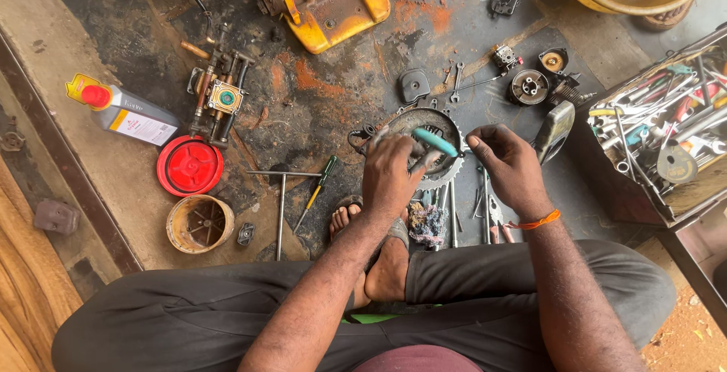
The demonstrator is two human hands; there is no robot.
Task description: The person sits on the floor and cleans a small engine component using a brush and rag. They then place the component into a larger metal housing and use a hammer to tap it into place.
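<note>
I sit cross-legged on the floor. My left hand (392, 171) grips a tool with a teal handle (437, 142) over a round toothed metal part (433, 131) lying on the oily ground. My right hand (506, 164), with an orange band at the wrist, is closed just right of that handle; whether it pinches something small I cannot tell. My bare foot (388, 266) rests below the hands, beside a wad of coloured rag (428, 224).
An open toolbox (666, 133) of spanners stands at right. A yellow engine housing (329, 1) lies at top. At left are an oil bottle (125, 110), a red cover (189, 165), a round tin (200, 223), a carburettor assembly (221, 95). A T-wrench (282, 205) and screwdriver (318, 190) lie nearby.
</note>
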